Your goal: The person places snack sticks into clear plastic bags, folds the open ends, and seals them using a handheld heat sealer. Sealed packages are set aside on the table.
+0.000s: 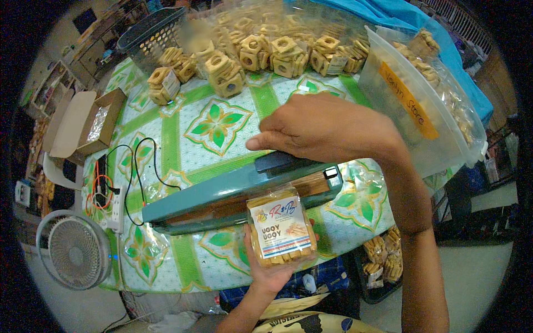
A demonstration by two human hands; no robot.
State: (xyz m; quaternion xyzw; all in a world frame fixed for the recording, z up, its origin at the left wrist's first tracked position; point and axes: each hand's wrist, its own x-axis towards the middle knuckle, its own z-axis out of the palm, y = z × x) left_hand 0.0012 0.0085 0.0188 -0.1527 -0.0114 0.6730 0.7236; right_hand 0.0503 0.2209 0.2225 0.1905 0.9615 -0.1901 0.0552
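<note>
Head view: our left hand was closed around the biscuit bag from below, top edge at the green sealer's gap, likely to keep it lined up. Our right hand was half curled over the dark handle, probably for leverage; fingers hidden, couldn't tell if it gripped.

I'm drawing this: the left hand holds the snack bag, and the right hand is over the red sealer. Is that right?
The sealer is blue-green, not red, as the head view shows. Left hand holding snack bag, right hand over sealer: correct.
</note>
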